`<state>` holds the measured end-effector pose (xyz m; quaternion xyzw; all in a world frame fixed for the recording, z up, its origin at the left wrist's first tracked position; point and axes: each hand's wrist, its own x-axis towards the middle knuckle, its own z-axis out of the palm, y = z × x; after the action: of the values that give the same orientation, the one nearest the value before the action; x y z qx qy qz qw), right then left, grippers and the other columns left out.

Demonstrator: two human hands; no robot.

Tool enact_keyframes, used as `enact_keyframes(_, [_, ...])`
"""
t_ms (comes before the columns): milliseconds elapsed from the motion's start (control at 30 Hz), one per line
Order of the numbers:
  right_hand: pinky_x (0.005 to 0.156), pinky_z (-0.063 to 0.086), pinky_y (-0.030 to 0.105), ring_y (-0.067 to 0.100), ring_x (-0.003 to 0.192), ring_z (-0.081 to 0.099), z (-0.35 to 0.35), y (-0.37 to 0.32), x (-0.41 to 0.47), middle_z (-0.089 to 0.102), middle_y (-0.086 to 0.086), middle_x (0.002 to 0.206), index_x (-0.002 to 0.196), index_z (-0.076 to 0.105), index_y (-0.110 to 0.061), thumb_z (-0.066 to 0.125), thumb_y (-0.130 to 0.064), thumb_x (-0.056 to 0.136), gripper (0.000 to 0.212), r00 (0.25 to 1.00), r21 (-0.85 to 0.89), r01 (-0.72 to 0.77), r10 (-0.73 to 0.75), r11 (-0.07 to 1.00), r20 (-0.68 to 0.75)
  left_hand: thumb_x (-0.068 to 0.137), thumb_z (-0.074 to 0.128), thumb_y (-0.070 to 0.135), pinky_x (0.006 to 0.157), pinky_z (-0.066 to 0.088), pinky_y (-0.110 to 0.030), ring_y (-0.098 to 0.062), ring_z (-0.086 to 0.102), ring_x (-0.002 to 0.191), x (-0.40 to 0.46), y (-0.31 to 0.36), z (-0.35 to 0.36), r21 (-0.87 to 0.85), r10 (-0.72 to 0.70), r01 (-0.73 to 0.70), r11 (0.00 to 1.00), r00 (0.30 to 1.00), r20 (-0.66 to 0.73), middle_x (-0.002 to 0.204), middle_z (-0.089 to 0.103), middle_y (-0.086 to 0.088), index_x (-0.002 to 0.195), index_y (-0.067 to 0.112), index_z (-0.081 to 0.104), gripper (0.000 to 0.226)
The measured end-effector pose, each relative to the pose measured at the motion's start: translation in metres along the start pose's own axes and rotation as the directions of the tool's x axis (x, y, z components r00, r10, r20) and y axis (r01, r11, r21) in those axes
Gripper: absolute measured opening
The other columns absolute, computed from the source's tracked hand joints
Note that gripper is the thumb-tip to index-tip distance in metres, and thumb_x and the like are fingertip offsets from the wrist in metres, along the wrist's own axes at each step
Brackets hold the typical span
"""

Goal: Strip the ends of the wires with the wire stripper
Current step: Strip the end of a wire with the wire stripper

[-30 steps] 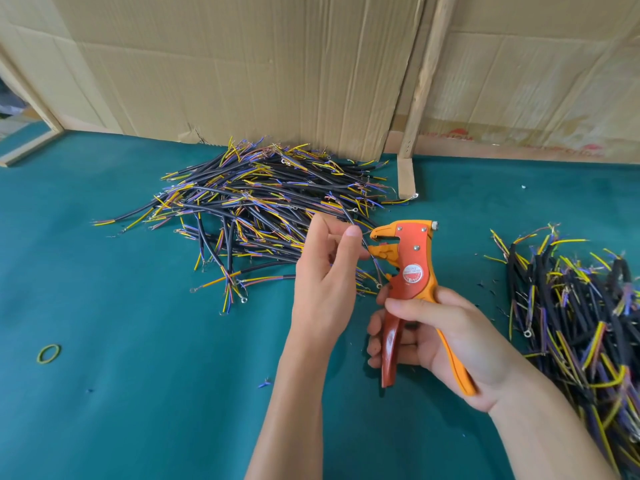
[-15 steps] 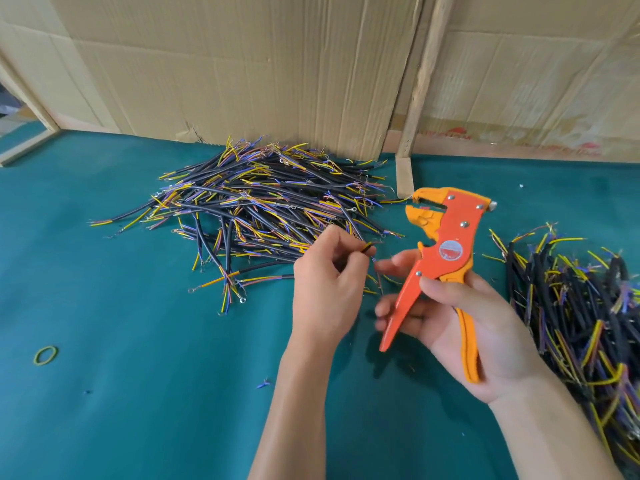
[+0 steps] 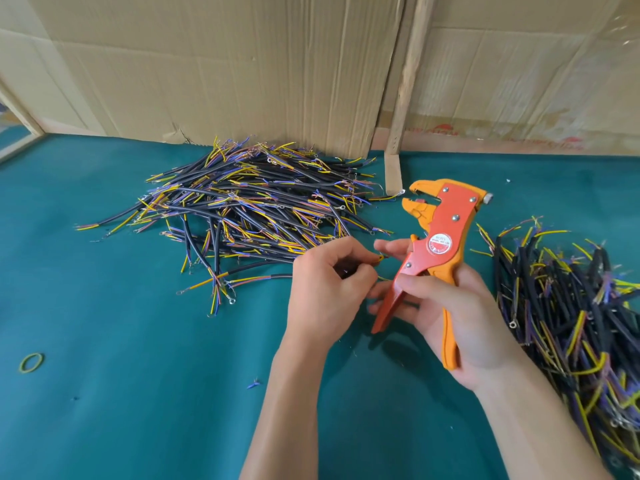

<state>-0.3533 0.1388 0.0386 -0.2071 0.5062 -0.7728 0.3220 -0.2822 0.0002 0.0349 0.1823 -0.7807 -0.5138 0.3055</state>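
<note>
One wire (image 3: 379, 259) pinched in the left hand (image 3: 325, 292); right hand (image 3: 450, 317) grips the wire stripper (image 3: 434, 244) (jaws gaping), so feed only the tip in

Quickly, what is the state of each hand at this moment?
Left hand: fingers curled, pinching a wire end.
Right hand: gripping the wire stripper by its handles.

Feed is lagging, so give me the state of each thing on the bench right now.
wire stripper: held upright, jaws open, empty
left hand: pinching a yellow wire end
right hand: gripping stripper handles
left wire pile: loose heap
right wire pile: loose heap
rubber band: lying flat
</note>
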Motion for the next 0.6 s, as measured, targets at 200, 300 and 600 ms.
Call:
enact_keyframes(200, [0.075,0.059,0.052,0.041,0.085,0.069,-0.006,-0.002,0.001,0.066,0.023,0.125,0.111,0.071,-0.008,0.072,-0.011,0.078,0.033,0.999,0.004,-0.013,0.013,1.000,0.030,0.068,0.059,0.011,0.058,0.039,-0.018,-0.005,0.054,0.057,0.001,0.002,0.000,-0.002,0.004,-0.004,1.000,1.000,0.000,0.063,0.066,0.011,0.075,0.016,0.076,0.020])
enact_keyframes(300, [0.076,0.059,0.054,0.041,0.085,0.069,-0.007,-0.003,0.000,0.063,0.031,0.120,0.112,0.072,-0.009,0.070,-0.009,0.080,0.032,0.999,-0.022,-0.024,0.025,0.999,0.042,0.068,0.059,0.011,0.058,0.039,-0.018,-0.005,0.054,0.056,0.000,0.002,-0.001,0.000,-0.001,0.001,1.000,1.000,0.003,0.062,0.065,0.013,0.075,0.015,0.077,0.019])
enact_keyframes(600, [0.073,0.059,0.055,0.045,0.084,0.067,-0.012,-0.001,0.001,0.069,0.020,0.107,0.116,0.064,0.000,0.066,-0.007,0.080,0.037,1.000,-0.003,-0.014,0.014,1.000,-0.022,0.068,0.057,0.013,0.057,0.044,-0.025,-0.014,0.057,0.060,0.001,0.000,-0.003,-0.037,-0.057,0.056,0.998,0.998,-0.028,0.070,0.071,0.002,0.074,0.016,0.075,0.019])
